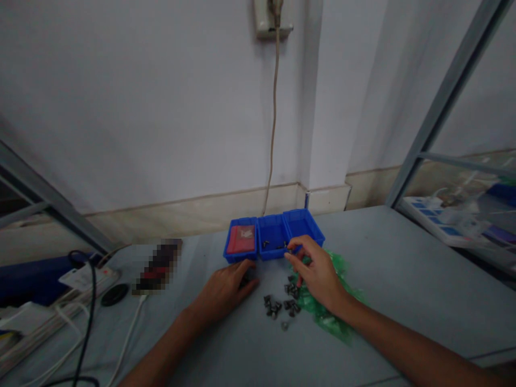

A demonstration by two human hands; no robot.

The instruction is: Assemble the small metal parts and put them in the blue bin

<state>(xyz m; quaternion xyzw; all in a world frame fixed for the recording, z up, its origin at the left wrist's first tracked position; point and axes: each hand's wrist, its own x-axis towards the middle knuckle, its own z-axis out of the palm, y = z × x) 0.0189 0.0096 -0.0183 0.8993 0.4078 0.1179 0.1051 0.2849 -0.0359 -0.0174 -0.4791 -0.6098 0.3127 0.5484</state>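
Note:
My right hand (pixel 316 271) is over the front edge of the middle blue bin (pixel 271 228), its thumb and forefinger pinched on a tiny dark piece that looks like a short screw. A few similar screws (pixel 265 244) lie inside that bin. In front of the left blue bin (pixel 226 250), which holds a red packet (pixel 241 239), my left hand (pixel 228 287) rests on the table with thumb and fingers apart. Between my hands, several loose dark screws (pixel 272 306) lie in small clusters. Crumpled green plastic (pixel 322 309) spreads under my right hand and wrist.
A third blue bin (pixel 300 223) adjoins the middle one on the right. To the left are a pixelated phone-like object (pixel 157 267) with a white cable (pixel 127 333), and a black round disc (pixel 115 294). Metal frame posts (pixel 427 123) flank the table (pixel 242 349); a wall stands behind.

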